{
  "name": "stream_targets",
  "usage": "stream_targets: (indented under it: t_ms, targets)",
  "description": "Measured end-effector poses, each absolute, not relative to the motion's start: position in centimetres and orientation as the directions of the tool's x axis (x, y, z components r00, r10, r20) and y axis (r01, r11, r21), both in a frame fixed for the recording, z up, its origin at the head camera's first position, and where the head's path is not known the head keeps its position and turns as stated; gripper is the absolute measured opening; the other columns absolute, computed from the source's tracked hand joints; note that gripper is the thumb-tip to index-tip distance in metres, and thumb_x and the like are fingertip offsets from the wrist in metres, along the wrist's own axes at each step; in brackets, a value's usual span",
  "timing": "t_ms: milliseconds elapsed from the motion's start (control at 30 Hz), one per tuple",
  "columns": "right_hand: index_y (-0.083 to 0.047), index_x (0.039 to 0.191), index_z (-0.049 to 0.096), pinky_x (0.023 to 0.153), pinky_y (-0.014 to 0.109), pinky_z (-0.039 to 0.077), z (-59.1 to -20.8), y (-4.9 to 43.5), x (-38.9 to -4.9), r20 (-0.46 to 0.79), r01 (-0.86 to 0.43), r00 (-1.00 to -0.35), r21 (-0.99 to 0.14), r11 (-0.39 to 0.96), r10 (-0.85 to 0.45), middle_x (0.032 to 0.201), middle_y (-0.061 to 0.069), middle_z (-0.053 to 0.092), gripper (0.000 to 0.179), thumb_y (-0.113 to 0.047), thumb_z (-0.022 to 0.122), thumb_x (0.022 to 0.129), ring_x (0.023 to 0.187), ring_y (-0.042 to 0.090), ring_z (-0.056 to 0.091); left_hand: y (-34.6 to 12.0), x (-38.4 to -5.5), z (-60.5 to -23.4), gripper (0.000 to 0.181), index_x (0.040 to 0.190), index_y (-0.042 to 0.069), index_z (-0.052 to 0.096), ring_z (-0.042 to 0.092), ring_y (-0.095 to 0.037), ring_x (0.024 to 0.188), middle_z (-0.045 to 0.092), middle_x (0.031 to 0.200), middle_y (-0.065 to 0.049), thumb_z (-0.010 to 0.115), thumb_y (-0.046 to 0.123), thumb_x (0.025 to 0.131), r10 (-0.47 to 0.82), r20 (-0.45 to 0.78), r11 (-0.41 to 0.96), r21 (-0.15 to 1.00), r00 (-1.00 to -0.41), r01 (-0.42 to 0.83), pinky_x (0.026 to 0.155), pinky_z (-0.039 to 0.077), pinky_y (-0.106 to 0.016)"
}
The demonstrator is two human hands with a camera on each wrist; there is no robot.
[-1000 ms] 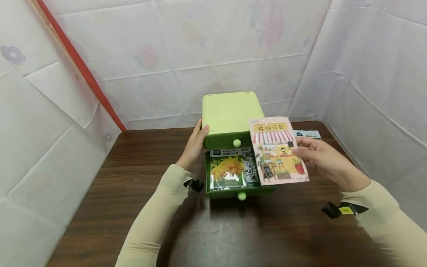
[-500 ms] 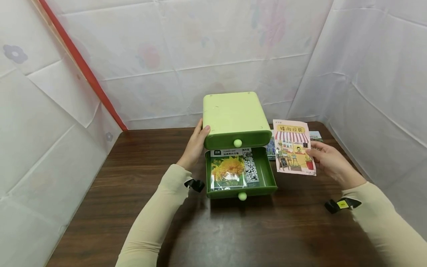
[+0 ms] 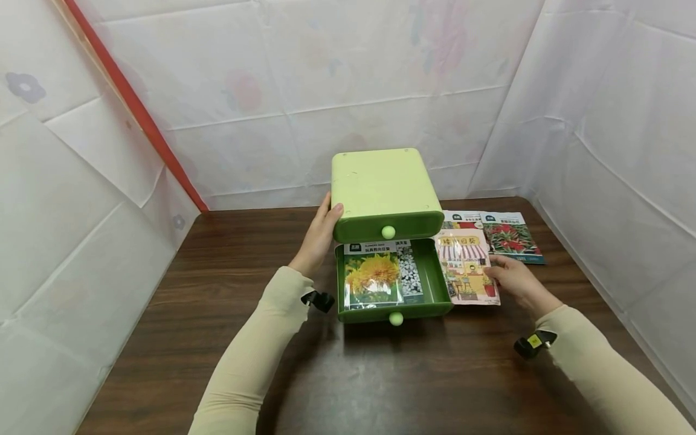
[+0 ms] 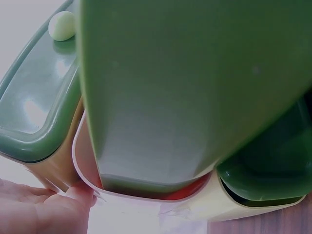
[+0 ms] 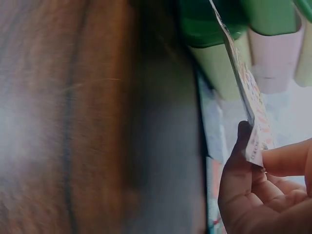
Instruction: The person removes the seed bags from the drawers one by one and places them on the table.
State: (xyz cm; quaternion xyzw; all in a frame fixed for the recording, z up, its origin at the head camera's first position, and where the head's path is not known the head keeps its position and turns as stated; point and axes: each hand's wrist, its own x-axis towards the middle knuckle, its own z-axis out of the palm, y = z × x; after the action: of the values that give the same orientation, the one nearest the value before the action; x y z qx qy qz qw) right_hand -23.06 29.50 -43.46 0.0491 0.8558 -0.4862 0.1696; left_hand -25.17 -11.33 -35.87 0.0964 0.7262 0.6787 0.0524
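A pale-green drawer cabinet [image 3: 383, 181] stands on the table, and my left hand [image 3: 316, 235] rests along its left side with the fingers nearly straight. Its middle drawer [image 3: 437, 284] is pulled out and holds a seed packet with a yellow flower [image 3: 372, 278], overlapping another with white flowers [image 3: 409, 272]. My right hand [image 3: 516, 279] pinches the right edge of a pink seed packet [image 3: 462, 266] beside that drawer. In the right wrist view, thumb and fingers grip the pink packet [image 5: 248, 102] at its lower corner, seen nearly edge-on. The left wrist view shows the drawer's underside [image 4: 156, 97].
Behind the pink packet lie more seed packets, one with red flowers [image 3: 511, 235] and one partly covered [image 3: 462, 217]. The top drawer [image 3: 359, 230] is closed. White sheeting [image 3: 348, 103] encloses the brown table [image 3: 228, 272] at the back and sides.
My right hand has moved the pink packet from over the drawer to the right, then lowered it beside the drawer. More packets at the right now show. My left hand stays on the cabinet.
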Motion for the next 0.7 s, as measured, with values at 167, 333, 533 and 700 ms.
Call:
stream_targets:
  t_ms: [167,333,533,700]
  targets:
    - [0.009,0.15,0.027,0.073,0.029,0.051,-44.5,28.8,-22.9,-0.348,0.237,-0.932,-0.796,0.557,-0.101,0.121,0.023,0.058,0.057,-0.02,0.044,0.104,0.088,0.009,0.057,-11.0,-23.8,-34.4,0.069,0.159,0.025,-0.003,0.028,-0.029,0.145,0.0,0.166,-0.001,0.036,0.044,0.105,0.218,0.06,0.051,0.996,-0.974,0.072,0.111,0.034,-0.053]
    - [0.011,0.145,0.034,0.069,0.03,0.053,-45.2,28.1,-23.0,-0.36,0.239,-0.927,-0.789,0.566,-0.11,0.106,0.018,0.063,0.052,-0.015,0.045,0.102,0.08,0.01,0.06,-10.9,-23.4,-34.1,0.069,0.159,0.026,-0.003,0.023,-0.027,0.148,-0.001,0.166,0.0,0.036,0.045,0.105,0.213,0.059,0.056,0.996,-0.975,0.073,0.114,0.031,-0.053]
    - [0.011,0.136,0.046,0.067,0.031,0.052,-45.7,27.4,-23.1,-0.346,0.206,-0.935,-0.717,0.666,-0.083,0.112,0.024,0.061,0.046,-0.015,0.048,0.098,0.086,0.018,0.06,-11.3,-24.8,-35.4,0.069,0.159,0.026,-0.003,0.016,-0.025,0.151,-0.002,0.166,0.0,0.036,0.045,0.105,0.205,0.045,0.074,0.995,-0.978,0.061,0.115,0.03,-0.052]
    - [0.011,0.124,0.054,0.065,0.031,0.052,-45.8,27.1,-23.0,-0.338,0.197,-0.938,-0.707,0.679,-0.08,0.105,0.022,0.063,0.037,-0.013,0.052,0.096,0.08,0.018,0.059,-11.4,-25.7,-36.5,0.07,0.158,0.032,-0.002,0.012,-0.021,0.152,-0.003,0.166,0.005,0.037,0.052,0.103,0.198,0.054,0.08,0.994,-0.979,0.071,0.117,0.026,-0.051]
